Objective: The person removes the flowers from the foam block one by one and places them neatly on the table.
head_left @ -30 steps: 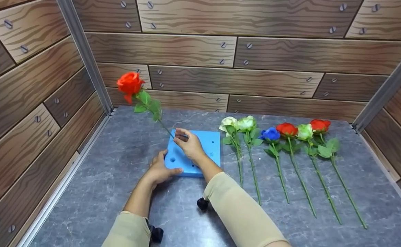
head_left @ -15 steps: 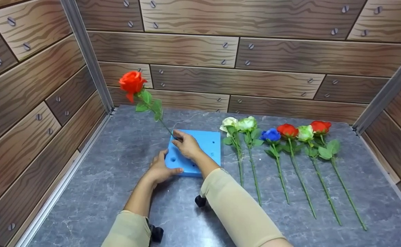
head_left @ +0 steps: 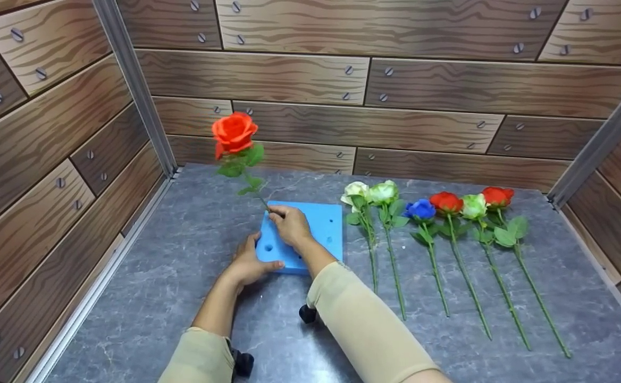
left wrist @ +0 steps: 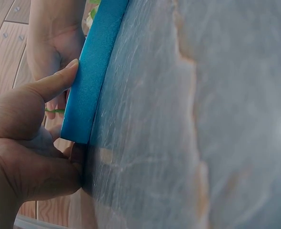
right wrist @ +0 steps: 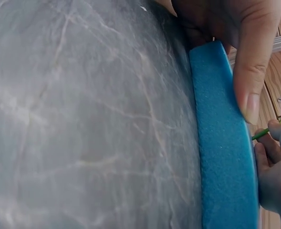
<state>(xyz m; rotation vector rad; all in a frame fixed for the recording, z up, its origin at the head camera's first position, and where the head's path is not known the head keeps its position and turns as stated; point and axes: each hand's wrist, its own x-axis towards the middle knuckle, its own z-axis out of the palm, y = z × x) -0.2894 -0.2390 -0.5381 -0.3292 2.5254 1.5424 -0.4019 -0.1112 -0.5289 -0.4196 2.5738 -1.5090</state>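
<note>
A blue foam block (head_left: 316,221) with several small holes in its top lies on the grey marbled table. My left hand (head_left: 248,264) grips its near left side, thumb on the top edge and fingers down the side, as the left wrist view shows on the block (left wrist: 90,81). At the far left corner, my right hand (head_left: 293,227) pinches the lower stem of a red artificial rose (head_left: 234,133). The rose leans slightly left and away. In the right wrist view the green stem (right wrist: 260,134) meets the block's top; its lower end is hidden.
Right of the block lie several artificial roses in a row: a white one (head_left: 356,192), a pale green one (head_left: 384,191), a blue one (head_left: 420,209), a red one (head_left: 446,202) and others. Wood-patterned walls (head_left: 300,80) enclose the table (head_left: 145,298) at back and sides.
The rose's head has swung to the right, bringing the stem closer to upright. My right fingers have closed in tighter on the stem. My left hand and the block stay put.
</note>
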